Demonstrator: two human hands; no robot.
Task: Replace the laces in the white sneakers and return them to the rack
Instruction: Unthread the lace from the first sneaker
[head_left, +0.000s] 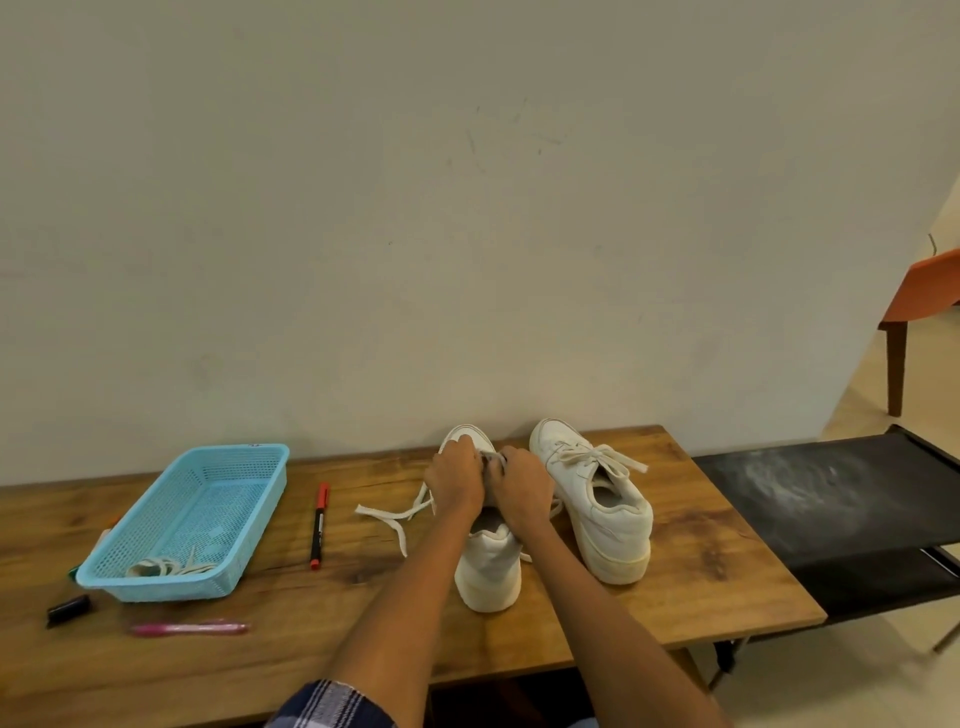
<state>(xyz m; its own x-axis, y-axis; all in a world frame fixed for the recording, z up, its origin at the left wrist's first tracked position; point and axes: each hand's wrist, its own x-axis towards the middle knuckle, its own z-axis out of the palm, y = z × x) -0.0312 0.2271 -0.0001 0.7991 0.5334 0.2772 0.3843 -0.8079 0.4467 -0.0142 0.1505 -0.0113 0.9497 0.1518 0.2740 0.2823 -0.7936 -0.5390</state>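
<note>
Two white sneakers stand on the wooden table, toes toward the wall. Over the lacing area of the left sneaker my left hand and my right hand are close together, fingers curled on the lace there. That white lace trails loose to the left across the table. The right sneaker is laced and tied in a bow. My hands hide the eyelets and tongue of the left sneaker.
A light blue plastic basket with a bundled lace inside sits at the left. A red-capped marker, a pink pen and a small black object lie nearby. A black fabric rack shelf adjoins the table's right end; an orange chair stands beyond.
</note>
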